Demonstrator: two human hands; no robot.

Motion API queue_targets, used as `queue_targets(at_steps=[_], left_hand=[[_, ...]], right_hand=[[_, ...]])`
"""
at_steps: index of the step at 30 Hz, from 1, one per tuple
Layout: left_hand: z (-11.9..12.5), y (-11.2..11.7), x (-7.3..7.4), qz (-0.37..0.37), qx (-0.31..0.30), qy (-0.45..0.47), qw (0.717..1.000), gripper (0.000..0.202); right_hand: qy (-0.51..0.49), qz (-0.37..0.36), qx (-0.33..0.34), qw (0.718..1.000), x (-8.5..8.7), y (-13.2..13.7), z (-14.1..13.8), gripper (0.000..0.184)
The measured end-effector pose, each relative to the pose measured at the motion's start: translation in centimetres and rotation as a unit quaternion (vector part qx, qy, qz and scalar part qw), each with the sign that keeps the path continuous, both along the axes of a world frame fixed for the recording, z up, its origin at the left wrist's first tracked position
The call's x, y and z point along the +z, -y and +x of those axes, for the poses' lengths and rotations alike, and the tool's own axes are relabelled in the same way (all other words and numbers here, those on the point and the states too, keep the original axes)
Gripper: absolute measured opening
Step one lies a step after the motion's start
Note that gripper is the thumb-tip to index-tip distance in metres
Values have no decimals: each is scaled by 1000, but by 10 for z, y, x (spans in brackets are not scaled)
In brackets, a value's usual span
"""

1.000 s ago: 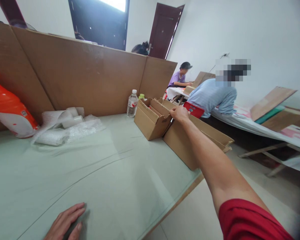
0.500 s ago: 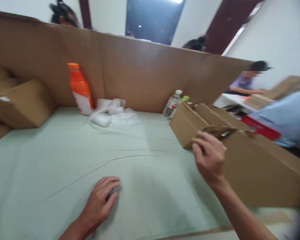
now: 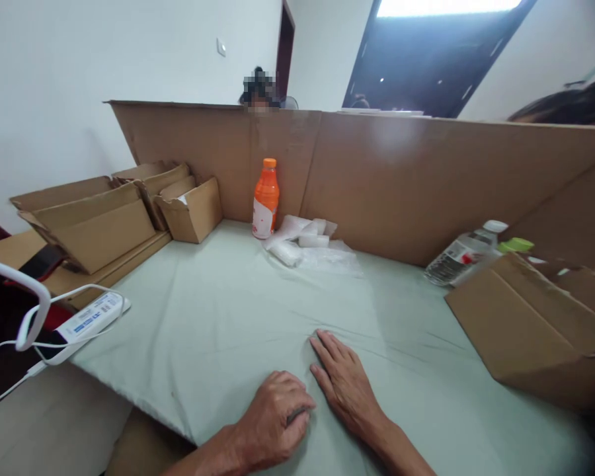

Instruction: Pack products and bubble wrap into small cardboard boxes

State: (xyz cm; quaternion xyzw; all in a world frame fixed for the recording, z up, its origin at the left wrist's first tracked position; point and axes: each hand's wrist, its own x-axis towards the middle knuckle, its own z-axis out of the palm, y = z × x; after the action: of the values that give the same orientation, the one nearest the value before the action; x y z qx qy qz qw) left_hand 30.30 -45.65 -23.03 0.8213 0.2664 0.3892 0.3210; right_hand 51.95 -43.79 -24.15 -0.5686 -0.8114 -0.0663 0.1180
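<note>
My left hand (image 3: 276, 418) rests near the front of the cloth-covered table (image 3: 203, 317), its fingers curled in toward the thumb. A dark grey patch shows between thumb and fingers, too small to name. Just to its right, my right hand (image 3: 348, 382) lies flat on the cloth with fingers stretched out and nothing in it. Beyond both hands, white wrapped rolls (image 3: 286, 252) lie on thin clear plastic beside an orange bottle (image 3: 266, 201).
Cardboard boxes (image 3: 99, 228) stand at the left, another cardboard box (image 3: 515, 324) at the right beside a clear bottle (image 3: 463, 254). A cardboard partition (image 3: 401, 185) runs along the back. A white power strip (image 3: 92, 324) with cables lies at the left edge. A person sits beyond the partition.
The view has swung left. My right hand has left the cardboard box at the right and now lies flat beside my left hand, which stays curled.
</note>
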Motion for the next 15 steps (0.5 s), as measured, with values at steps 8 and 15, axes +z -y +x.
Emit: queue_targets(at_steps=[8, 15], left_hand=[[-16, -1, -56, 71, -37, -35, 996, 17], [-65, -21, 19, -101, 66, 17, 993, 22]], right_hand=[[-1, -17, 30, 999, 12, -75, -90, 47], [-37, -7, 53, 998, 15, -100, -133, 46]])
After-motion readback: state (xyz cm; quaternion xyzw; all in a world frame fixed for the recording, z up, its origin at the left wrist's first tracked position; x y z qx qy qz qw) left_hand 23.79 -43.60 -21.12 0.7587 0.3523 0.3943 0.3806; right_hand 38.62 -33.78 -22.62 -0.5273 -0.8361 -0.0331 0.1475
